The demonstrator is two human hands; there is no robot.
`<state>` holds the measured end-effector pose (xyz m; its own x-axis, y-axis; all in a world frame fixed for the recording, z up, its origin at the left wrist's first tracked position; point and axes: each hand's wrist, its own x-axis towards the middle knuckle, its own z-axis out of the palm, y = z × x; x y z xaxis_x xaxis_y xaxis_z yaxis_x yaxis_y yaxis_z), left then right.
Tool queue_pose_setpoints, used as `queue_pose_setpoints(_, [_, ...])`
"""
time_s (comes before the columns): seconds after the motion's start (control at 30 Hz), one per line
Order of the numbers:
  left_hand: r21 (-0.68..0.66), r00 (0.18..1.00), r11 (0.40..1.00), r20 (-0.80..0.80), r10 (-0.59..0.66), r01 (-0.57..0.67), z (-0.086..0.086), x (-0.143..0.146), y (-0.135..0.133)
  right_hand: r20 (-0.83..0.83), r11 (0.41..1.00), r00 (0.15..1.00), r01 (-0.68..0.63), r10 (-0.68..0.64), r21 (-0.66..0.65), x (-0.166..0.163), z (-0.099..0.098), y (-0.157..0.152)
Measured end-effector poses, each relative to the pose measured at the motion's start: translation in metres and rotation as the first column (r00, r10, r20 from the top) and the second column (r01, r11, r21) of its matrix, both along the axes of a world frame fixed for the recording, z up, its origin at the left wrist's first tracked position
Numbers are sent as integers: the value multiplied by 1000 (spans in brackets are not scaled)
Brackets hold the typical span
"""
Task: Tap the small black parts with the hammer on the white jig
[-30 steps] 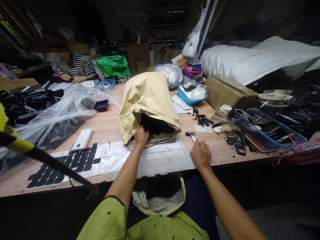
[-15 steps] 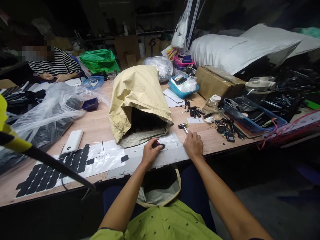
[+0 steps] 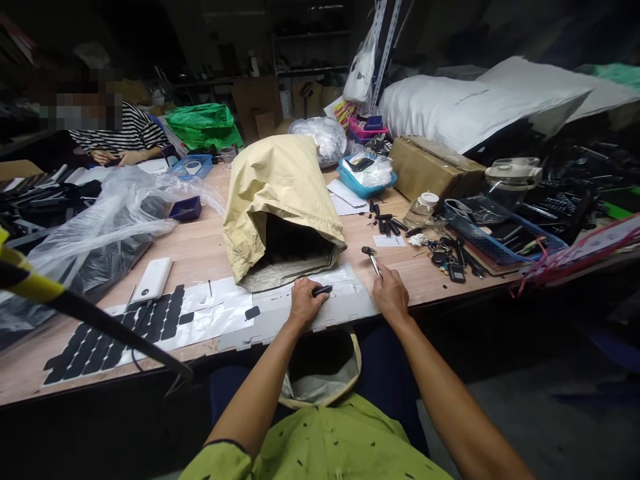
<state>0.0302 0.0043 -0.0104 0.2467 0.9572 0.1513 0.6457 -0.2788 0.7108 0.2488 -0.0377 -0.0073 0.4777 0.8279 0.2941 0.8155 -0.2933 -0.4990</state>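
Observation:
My left hand (image 3: 306,301) rests on a grey board (image 3: 350,308) at the table's front edge. Its fingers pinch a small black oblong part (image 3: 323,291) whose kind I cannot make out. My right hand (image 3: 391,293) is closed round the handle of a small hammer (image 3: 373,259), its head raised and pointing away from me. Just behind my left hand lies a beige cloth sack (image 3: 285,187), its dark mouth turned towards me. A second open sack (image 3: 325,387) sits on my lap below the table edge.
On the left are a white power bank (image 3: 153,277), a sheet of black stickers (image 3: 115,333) and a plastic bag (image 3: 95,233). A bottle (image 3: 421,210), black parts (image 3: 387,223) and a blue tray (image 3: 545,248) stand right. A co-worker (image 3: 130,133) sits far left.
The hammer has been lifted and turned in my right hand, so its head now points up and away. My left hand has shifted slightly, and more of the black part shows.

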Motion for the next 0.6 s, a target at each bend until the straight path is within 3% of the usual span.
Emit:
queue_pose_setpoints(0.1, [-57,1000,998,20,-14,15,4,-1,1,-144,960,961,-208,236,188,-16,0,-31])
queue_pose_setpoints(0.23, [-89,999,996,32,-19,22,7,-1,3,-295,894,846,-392,444,218,-44,4,-63])
queue_pose_setpoints(0.33, [-86,999,996,38,-9,12,5,0,3,-344,874,804,-435,485,216,-56,8,-70])
queue_pose_setpoints(0.6, [-99,999,995,42,1,3,6,5,3,-367,884,805,-423,467,198,-56,6,-65])
